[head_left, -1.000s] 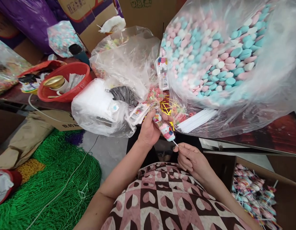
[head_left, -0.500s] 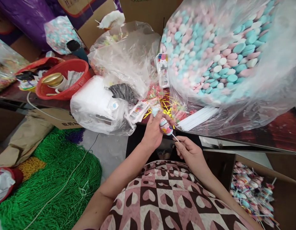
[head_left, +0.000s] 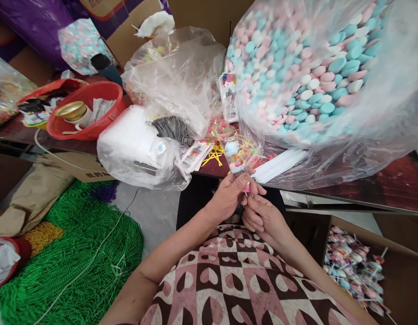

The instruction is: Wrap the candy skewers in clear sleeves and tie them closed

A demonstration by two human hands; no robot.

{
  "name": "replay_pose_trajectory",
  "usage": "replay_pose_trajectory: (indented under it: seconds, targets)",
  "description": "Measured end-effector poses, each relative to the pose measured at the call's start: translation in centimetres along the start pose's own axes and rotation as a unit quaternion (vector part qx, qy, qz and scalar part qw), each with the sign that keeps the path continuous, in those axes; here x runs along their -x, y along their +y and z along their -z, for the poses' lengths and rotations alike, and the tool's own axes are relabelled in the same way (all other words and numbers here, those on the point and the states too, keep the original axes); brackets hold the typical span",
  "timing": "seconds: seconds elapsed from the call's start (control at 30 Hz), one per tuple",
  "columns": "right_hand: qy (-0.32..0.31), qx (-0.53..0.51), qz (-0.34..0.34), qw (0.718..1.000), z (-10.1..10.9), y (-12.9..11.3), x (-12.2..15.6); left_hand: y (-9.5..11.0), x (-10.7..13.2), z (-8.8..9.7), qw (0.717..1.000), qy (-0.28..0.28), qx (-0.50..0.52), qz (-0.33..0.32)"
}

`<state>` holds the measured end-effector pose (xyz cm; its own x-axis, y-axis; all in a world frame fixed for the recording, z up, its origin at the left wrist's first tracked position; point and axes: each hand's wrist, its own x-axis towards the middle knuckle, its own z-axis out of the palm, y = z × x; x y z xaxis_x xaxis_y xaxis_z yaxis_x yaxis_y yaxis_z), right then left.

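Observation:
A wrapped marshmallow lollipop [head_left: 237, 167] in a clear printed bag points away from me, just in front of the table edge. My left hand [head_left: 231, 196] is closed around its lower part, where a pink bit of the wrapper shows between the fingers. Right below, my right hand [head_left: 264, 215] pinches at the wrapper's gathered end and the stick; the fingertips mostly hide what they grip. Beyond the lollipop lie a clear bag of small gummy candies [head_left: 247, 146] and yellow twist ties [head_left: 213, 155]. White sticks [head_left: 281, 164] lie in a pile to the right of my hands.
A large bag of pastel marshmallows [head_left: 306, 85] fills the back right. Left of it are a clear candy bag [head_left: 181, 72], printed wrappers [head_left: 195, 155], a white plastic bag [head_left: 124, 149] and a red basket [head_left: 107, 115]. A carton of wrapped lollipops [head_left: 355, 266] stands low at right.
The lollipop has swung from pointing toward me to pointing away. My left hand has moved right and down to its lower end, and my right hand has closed in beside it.

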<state>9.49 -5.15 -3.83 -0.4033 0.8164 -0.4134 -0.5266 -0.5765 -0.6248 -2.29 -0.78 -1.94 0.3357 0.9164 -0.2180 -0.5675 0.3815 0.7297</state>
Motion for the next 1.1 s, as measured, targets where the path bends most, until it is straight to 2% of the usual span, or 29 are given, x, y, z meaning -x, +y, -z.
replay_pose_trajectory:
  seconds: [0.23,0.37,0.43,0.5,0.53,0.6,0.67,0.7,0.83,0.9,0.97,1.1]
  targets:
    - [0.051,0.038,0.085,0.994,-0.5,-0.7,-0.3,0.4,0.0,-0.1,1.0,-0.01,0.003,-0.005]
    - [0.074,0.126,0.118,0.982,-0.2,-0.6,-0.4,0.0,-0.1,-0.3,1.0,0.031,-0.002,0.0]
    - [0.079,0.193,0.114,0.971,-0.2,-0.9,-0.2,-0.2,-0.1,-0.2,0.999,0.023,-0.017,0.021]
    - [0.069,0.301,0.105,0.945,-0.1,-1.5,0.1,-0.4,-0.1,-0.2,0.999,0.005,-0.033,0.043]
    - [0.073,0.365,0.118,0.921,0.0,-1.9,0.3,-0.5,-0.1,-0.1,0.998,0.002,-0.041,0.04]
    - [0.112,0.474,0.187,0.853,0.1,-2.4,0.6,-0.5,-0.2,-0.1,0.998,0.012,-0.062,-0.001]
    - [0.162,0.518,0.267,0.796,0.1,-2.7,0.7,-0.4,-0.2,-0.1,0.994,0.028,-0.09,-0.052]
    - [0.176,0.517,0.29,0.786,0.1,-2.7,0.8,-0.2,-0.3,-0.1,0.992,0.034,-0.103,-0.068]
    - [0.208,0.465,0.324,0.797,0.0,-2.9,0.6,-0.1,-0.4,-0.1,0.988,0.063,-0.12,-0.072]
    - [0.233,0.475,0.349,0.774,-0.1,-3.2,0.4,-0.3,-0.3,0.0,0.989,0.065,-0.126,-0.051]
    - [0.227,0.517,0.354,0.745,-0.1,-3.5,-0.1,-0.8,-0.3,0.2,0.988,0.056,-0.137,-0.034]
    - [0.218,0.571,0.34,0.715,-0.1,-3.6,-1.0,-1.6,-0.3,0.3,0.989,0.043,-0.144,-0.019]
